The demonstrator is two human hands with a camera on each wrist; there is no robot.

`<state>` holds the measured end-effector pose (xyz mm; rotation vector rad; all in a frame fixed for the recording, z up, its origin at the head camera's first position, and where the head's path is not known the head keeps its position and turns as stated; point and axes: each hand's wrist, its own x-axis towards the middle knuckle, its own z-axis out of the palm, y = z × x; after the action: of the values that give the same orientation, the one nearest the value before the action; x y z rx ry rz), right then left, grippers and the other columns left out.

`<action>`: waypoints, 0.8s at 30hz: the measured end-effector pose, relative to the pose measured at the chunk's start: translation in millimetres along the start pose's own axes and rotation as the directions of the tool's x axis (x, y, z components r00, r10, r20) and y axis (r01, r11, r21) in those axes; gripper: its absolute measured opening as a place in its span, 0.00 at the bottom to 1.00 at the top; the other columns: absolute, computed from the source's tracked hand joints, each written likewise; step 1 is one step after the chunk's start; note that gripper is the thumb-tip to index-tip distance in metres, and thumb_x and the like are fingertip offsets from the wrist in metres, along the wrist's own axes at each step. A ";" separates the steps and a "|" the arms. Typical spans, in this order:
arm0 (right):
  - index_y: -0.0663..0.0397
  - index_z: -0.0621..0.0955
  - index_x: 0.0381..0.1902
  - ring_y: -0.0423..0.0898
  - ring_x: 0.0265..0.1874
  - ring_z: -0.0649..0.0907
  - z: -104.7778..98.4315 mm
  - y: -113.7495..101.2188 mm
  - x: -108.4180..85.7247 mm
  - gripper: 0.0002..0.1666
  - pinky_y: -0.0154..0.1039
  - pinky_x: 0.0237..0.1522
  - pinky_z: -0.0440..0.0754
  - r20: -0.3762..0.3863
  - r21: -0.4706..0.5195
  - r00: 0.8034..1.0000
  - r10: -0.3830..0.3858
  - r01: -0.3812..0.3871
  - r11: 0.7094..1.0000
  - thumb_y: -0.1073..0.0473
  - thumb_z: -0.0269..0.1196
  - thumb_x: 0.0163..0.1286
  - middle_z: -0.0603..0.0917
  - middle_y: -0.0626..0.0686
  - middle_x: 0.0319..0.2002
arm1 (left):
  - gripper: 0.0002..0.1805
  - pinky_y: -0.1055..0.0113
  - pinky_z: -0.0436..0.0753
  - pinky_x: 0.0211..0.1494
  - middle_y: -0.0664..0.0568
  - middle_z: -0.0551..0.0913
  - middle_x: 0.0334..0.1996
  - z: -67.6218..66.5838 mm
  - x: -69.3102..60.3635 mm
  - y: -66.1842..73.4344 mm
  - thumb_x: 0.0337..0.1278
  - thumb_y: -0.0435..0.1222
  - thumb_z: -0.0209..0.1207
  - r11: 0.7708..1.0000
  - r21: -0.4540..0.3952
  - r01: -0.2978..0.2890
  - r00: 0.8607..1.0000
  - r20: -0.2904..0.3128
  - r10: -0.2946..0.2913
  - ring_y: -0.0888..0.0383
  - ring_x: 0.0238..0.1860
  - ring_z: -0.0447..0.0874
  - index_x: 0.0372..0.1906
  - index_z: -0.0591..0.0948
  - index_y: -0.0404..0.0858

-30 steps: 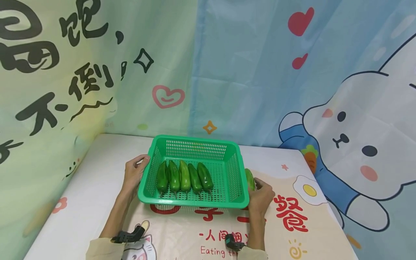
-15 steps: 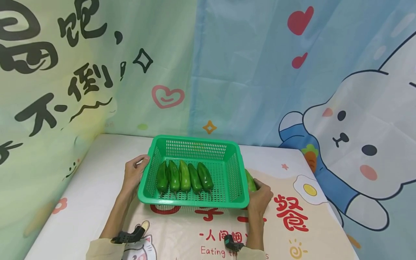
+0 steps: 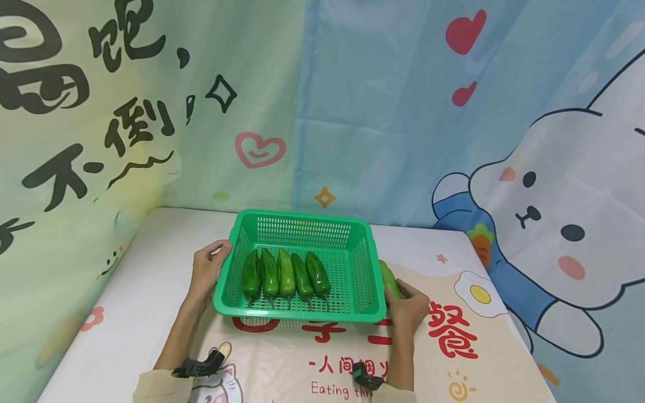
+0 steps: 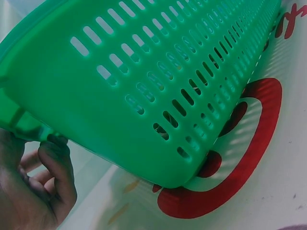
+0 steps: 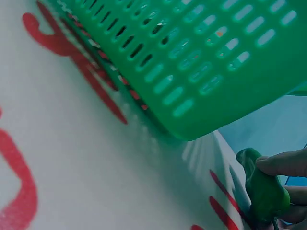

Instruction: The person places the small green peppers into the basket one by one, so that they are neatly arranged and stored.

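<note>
A green plastic basket [image 3: 297,317] with slotted walls stands on the table, and several green peppers [image 3: 286,274] lie side by side in its left half. At the basket's left end, my left hand [image 3: 206,270] pinches the rim with thumb and curled fingers; the left wrist view shows these fingers [image 4: 57,167] under the basket edge. Just outside the right end, my right hand [image 3: 410,309] holds another green pepper [image 3: 388,278]. In the right wrist view the thumb presses on that pepper [image 5: 263,189], with fingers behind it, apart from the basket wall. The pepper's lower part is partly hidden by the hand.
A printed cloth [image 3: 353,352] with red characters covers the white table [image 3: 136,263]. Behind the basket hangs a patterned curtain [image 3: 353,140], close to the table's back edge. A fried-egg print [image 3: 480,295] lies on the cloth at the right.
My right hand has shifted slightly to the right, and more of the pepper it holds shows beside the basket. The left hand, the basket and the peppers inside stay in place.
</note>
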<state>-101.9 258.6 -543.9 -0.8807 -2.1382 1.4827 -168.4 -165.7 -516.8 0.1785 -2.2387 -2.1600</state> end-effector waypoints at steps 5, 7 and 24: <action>0.66 0.85 0.66 0.65 0.62 0.89 -5.5 -5.4 0.4 0.26 0.37 0.60 0.92 0.020 0.067 0.995 0.096 -0.097 0.993 0.63 0.74 0.72 0.87 0.71 0.62 | 0.27 0.74 0.93 0.39 0.52 0.95 0.41 0.1 -0.5 -0.3 0.87 0.47 0.56 1.000 0.001 0.001 1.000 0.000 -0.001 0.69 0.33 0.93 0.71 0.79 0.29; 0.66 0.86 0.64 0.60 0.59 0.90 -6.6 -7.4 1.7 0.27 0.24 0.48 0.90 0.029 0.118 0.989 0.143 -0.146 0.982 0.63 0.76 0.70 0.88 0.72 0.61 | 0.27 0.74 0.93 0.39 0.52 0.95 0.41 0.2 -0.2 -0.4 0.87 0.47 0.56 1.000 0.000 0.000 1.000 -0.002 0.000 0.69 0.33 0.93 0.71 0.79 0.29; 0.65 0.81 0.72 0.47 0.57 0.85 -14.5 -13.1 12.4 0.37 0.44 0.74 0.83 0.170 0.291 0.914 0.368 -0.403 0.868 0.53 0.78 0.71 0.81 0.64 0.69 | 0.27 0.74 0.93 0.38 0.50 0.95 0.41 0.6 -0.9 -0.2 0.87 0.47 0.56 1.000 0.008 -0.008 1.000 -0.005 0.008 0.68 0.33 0.93 0.71 0.79 0.28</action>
<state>-105.4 273.9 -526.8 -1.1734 -1.7769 2.0505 -167.5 -165.0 -516.9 0.1738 -2.2419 -2.1443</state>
